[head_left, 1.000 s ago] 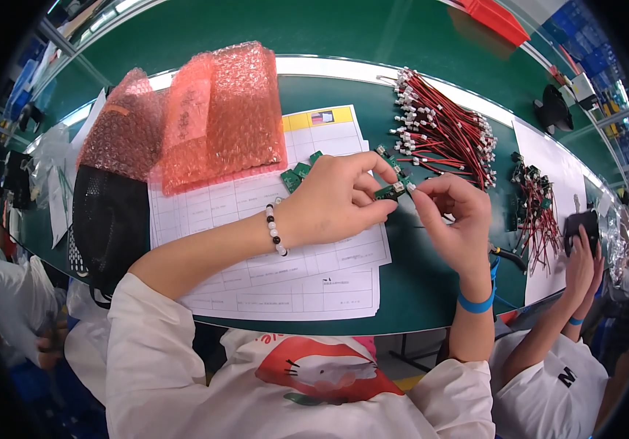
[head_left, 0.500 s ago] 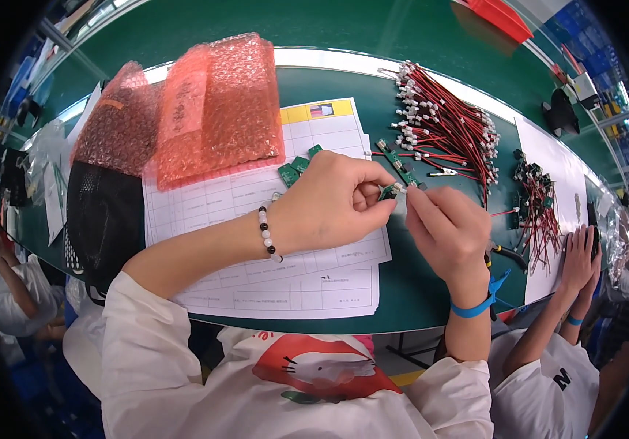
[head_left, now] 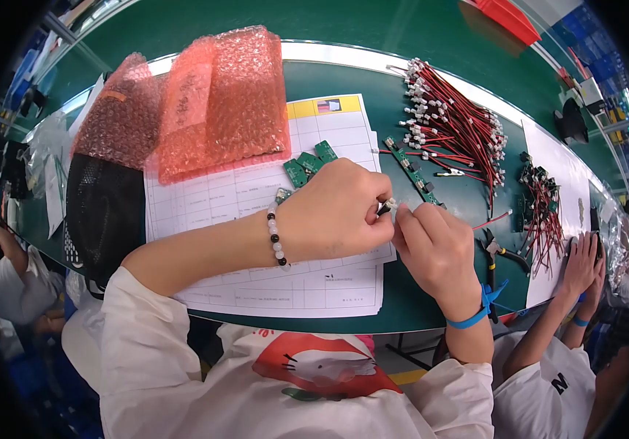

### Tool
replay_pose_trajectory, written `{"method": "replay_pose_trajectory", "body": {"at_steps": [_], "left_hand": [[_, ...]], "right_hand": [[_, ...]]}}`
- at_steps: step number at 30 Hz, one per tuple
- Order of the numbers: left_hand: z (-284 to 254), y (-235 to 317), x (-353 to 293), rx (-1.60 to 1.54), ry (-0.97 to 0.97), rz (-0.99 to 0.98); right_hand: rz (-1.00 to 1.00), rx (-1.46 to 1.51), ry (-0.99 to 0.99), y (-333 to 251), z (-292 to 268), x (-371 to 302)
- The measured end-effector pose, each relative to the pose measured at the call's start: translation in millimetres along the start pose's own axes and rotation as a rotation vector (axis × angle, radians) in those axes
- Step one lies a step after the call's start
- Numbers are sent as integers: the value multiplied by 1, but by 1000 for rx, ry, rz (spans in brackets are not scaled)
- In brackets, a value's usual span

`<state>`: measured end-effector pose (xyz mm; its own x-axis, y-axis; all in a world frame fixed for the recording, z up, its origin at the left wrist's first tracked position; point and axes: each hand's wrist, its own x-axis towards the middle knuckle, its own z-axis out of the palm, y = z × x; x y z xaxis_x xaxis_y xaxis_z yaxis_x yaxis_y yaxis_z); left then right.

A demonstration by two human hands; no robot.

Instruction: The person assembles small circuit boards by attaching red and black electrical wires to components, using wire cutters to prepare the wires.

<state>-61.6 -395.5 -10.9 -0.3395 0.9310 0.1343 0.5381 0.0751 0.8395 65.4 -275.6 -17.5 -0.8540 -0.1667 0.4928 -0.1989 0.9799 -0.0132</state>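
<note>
Clock positions are read from the meeting point of the hands, with twelve o'clock directed away from the wearer; progress is judged to be partial: at three o'clock, a cluster of green boards with red and black leads (head_left: 541,197) appears to be already wired; at one o'clock, a large pile of red and black leads with white end connectors (head_left: 457,128) appears to be unused; at ten o'clock, the small green boards (head_left: 296,173) lie on the paper sheets (head_left: 212,219) with no leads visible on them; these are judged to remain.

The part in hand (head_left: 391,204) is located at the dial centre, above the tabletop (head_left: 336,77); it is small, pale at its tip and dark beneath (the rest is hidden by the fingers); the left hand (head_left: 336,208) grasps it between thumb and curled forefinger; the right hand (head_left: 435,252) has its fingers drawn together just beside the tip; whether they grip anything cannot be told; a narrow green circuit strip (head_left: 411,170) lies toward twelve to one o'clock; pliers (head_left: 505,251) rest at four o'clock.
</note>
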Motion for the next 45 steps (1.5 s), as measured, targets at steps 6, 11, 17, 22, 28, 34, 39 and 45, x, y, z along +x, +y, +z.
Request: {"method": "replay_pose_trajectory", "body": {"at_steps": [6,11,17,22,28,34,39,45], "left_hand": [[-1,1,1,8,-7,-7],[2,-2,-1,-63,39,0],[2,-2,-2,-162,64,-8],[-1,-2,-4,-178,71,-16],[-1,-2,3,-67,180,160],[6,-2,-1,-128,225,181],[12,0,-2,-202,245,189],[7,-1,-3,-109,213,219]], "right_hand": [[28,-43,31,-3,4,-2],[41,-11,68,-6,5,1],[37,87,174,3,7,-1],[29,75,208,1,6,2],[309,262,224,6,-8,5],[932,1394,123,7,-15,9],[853,1440,159,7,-14,4],[882,1445,95,7,-13,5]]}}
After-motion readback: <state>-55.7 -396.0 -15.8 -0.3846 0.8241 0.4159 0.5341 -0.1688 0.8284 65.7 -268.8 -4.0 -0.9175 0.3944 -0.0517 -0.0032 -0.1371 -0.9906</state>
